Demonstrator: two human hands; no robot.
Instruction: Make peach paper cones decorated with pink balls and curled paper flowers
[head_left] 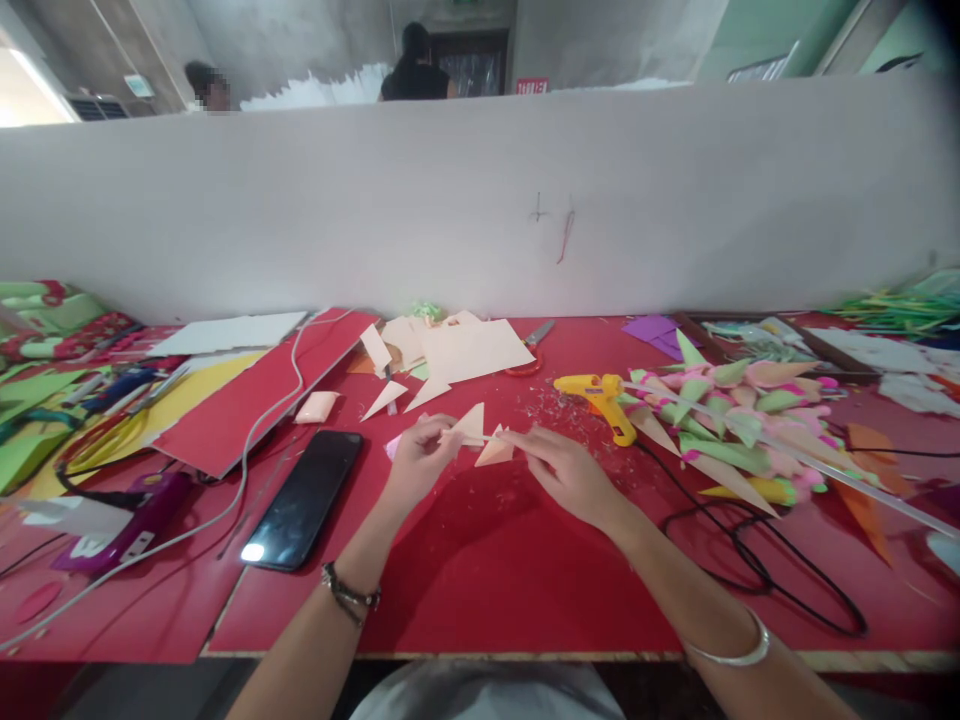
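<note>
Above the red tabletop, my left hand (421, 458) is closed in a pinch on a cream foam-paper piece (471, 425) with a pointed tip standing up. Facing it, my right hand (564, 468) has its fingertips together at one end of a thin pale stick (481, 438), which reaches across to the cream piece. Whether the two are joined is too small to tell. Just under the fingertips lies a peach pointed piece (495, 450). A small pink thing (392, 446) shows in part behind my left hand.
A yellow glue gun (600, 395) with a long clear glue stick lies right, by a pile of pink-and-green cones (739, 410). At left are a phone (304, 500), a white cable and a purple power strip (127, 530). Scissors (536, 340) and cream sheets (476, 350) lie behind.
</note>
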